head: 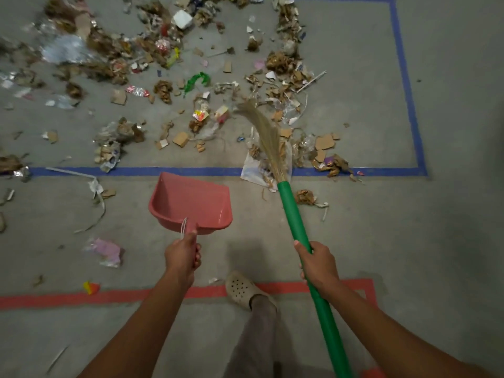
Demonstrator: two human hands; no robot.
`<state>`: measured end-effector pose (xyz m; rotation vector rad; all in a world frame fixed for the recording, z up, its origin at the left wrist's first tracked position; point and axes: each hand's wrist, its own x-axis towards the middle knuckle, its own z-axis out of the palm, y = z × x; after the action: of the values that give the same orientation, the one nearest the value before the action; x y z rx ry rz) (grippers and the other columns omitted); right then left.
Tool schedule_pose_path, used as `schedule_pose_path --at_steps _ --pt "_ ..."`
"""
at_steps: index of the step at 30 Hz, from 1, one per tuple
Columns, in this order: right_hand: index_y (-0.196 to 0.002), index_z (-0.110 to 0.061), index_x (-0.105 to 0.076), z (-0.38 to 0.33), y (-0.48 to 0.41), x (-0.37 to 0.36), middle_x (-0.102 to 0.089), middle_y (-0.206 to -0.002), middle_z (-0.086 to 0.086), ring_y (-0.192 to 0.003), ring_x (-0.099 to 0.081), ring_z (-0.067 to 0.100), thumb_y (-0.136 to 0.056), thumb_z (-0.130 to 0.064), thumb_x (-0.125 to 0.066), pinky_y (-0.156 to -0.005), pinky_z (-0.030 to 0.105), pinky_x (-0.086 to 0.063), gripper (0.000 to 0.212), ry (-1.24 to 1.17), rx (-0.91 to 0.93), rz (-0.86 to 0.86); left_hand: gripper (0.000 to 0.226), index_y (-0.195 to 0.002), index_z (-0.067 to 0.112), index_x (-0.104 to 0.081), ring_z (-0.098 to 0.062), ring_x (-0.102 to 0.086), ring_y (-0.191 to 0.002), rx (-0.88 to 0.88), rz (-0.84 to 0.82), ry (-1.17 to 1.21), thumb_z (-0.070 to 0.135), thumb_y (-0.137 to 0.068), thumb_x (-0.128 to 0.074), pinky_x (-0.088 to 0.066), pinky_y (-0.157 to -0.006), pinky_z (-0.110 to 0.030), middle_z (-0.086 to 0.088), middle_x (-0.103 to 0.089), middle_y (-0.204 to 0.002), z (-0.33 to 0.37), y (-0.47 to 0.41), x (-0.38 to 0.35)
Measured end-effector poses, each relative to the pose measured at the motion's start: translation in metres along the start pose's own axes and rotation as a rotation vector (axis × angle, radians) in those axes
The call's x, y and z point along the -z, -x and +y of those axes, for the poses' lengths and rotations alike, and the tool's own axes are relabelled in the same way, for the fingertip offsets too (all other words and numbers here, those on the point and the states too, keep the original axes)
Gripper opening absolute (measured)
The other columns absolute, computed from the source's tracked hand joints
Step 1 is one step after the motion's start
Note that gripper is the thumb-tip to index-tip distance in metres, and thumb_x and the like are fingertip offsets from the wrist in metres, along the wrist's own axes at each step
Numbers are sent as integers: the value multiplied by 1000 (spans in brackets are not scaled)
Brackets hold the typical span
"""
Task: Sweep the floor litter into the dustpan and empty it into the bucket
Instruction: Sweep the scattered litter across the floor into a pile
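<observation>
My left hand (182, 257) grips the handle of a pink dustpan (191, 203), which has nothing in it and sits just on my side of the blue tape line. My right hand (318, 264) grips the green handle of a grass broom (294, 222). Its straw head (266, 132) reaches over the line into the litter (169, 85). That litter is torn cardboard, wrappers, plastic and paper, strewn thickly over the grey floor inside the blue tape rectangle. No bucket is in view.
Blue tape (403, 77) marks a rectangle on the floor, and red tape (68, 298) runs nearer me. My foot in a beige clog (242, 290) stands on the red line. Stray scraps (105, 251) lie to the left between the two lines.
</observation>
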<state>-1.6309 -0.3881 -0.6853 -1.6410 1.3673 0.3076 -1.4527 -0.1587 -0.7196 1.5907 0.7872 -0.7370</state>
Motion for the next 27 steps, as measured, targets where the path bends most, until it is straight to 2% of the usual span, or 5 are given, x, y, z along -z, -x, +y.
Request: schedule_pose_path --at_steps 5,9,15,19,27 --pt "-71 -12 -61 31 19 3 -67 -62 10 -56 -66 30 -94 -43 -63 -60 43 -59 39 46 -30 9 19 -85 11 -55 -9 -38 -36 -27 -31 -80 24 -95 -63 -26 -35 -17 -5 -49 -62 -11 17 -1" --pt "-76 -6 -62 68 45 19 -65 -59 12 -48 -63 28 -94 -38 -65 -49 35 -54 37 -87 -110 24 20 -79 13 -53 -8 -38 -35 -37 -68 -166 22 -96 -61 -25 -34 -16 -6 -49 -63 -28 40 -7" --pt "-72 -8 -58 138 77 42 -62 -57 10 -45 -59 25 -96 -33 -62 -47 31 -48 35 -272 -267 180 15 -81 13 -55 -10 -38 -40 -10 -146 -201 20 -93 -61 -26 -36 -15 -5 -48 -64 -52 74 -18" --pt "-70 -6 -60 172 78 47 -62 -56 11 -50 -62 28 -95 -37 -63 -59 43 -57 40 -365 -411 270 13 -84 13 -56 -10 -39 -39 22 -221 -233 21 -94 -60 -28 -36 -16 -4 -49 -64 -55 77 -14" --pt "-77 0 -60 196 5 4 -60 -59 18 -51 -60 29 -96 -27 -64 -69 51 -59 33 -417 -618 334 11 -92 12 -58 -10 -39 -39 35 -264 -288 22 -97 -57 -28 -35 -16 -3 -48 -64 -52 0 -12"
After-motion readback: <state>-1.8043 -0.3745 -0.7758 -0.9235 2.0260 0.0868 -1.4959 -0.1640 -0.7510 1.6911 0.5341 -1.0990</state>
